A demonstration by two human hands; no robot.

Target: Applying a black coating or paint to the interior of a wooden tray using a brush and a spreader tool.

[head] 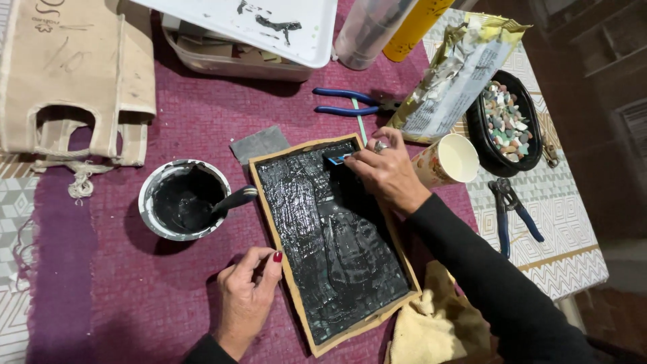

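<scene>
The right hand (385, 172) has its grip closed on a small scraper (338, 158), pressed to the black-coated board (330, 239) lying mid-bench. The left hand (247, 286) steadies the board's near left edge, fingers curled, holding nothing. A black paste tub (183, 199) stands just left.

**Obscured and Cropped Items, Head View**

The right hand (385, 172) covers most of the tool (335, 158) it grips; only a blue-and-dark tip shows. The yellow cloth (431, 323) runs off the bottom edge. The white lid (269, 23), two cylinders (384, 27) and tan bag (67, 67) are cropped at top. Contents of the clear box (222, 57) are indistinct.
</scene>
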